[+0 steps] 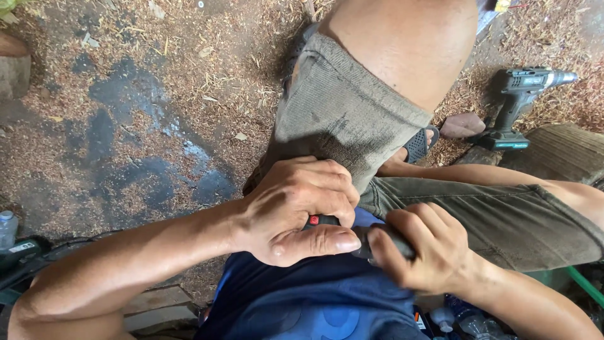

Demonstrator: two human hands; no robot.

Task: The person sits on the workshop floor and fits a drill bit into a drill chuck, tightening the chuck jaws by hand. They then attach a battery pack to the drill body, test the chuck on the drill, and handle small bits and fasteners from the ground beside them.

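Note:
My left hand (296, 208) is closed around a dark tool (327, 221) with a red button, held against my blue shirt near my lap. My right hand (421, 245) grips the black end of the same tool just to the right; most of the tool is hidden by my fingers. Both hands sit just below my grey-green shorts (340, 107) and raised knee.
A green cordless drill (519, 104) stands on the sawdust-covered ground at the upper right, beside a wooden block (560, 151). A stone (461, 125) and sandal (420, 143) lie near my foot. A plastic bottle (6, 226) and a dark tool (25, 252) lie at the left edge.

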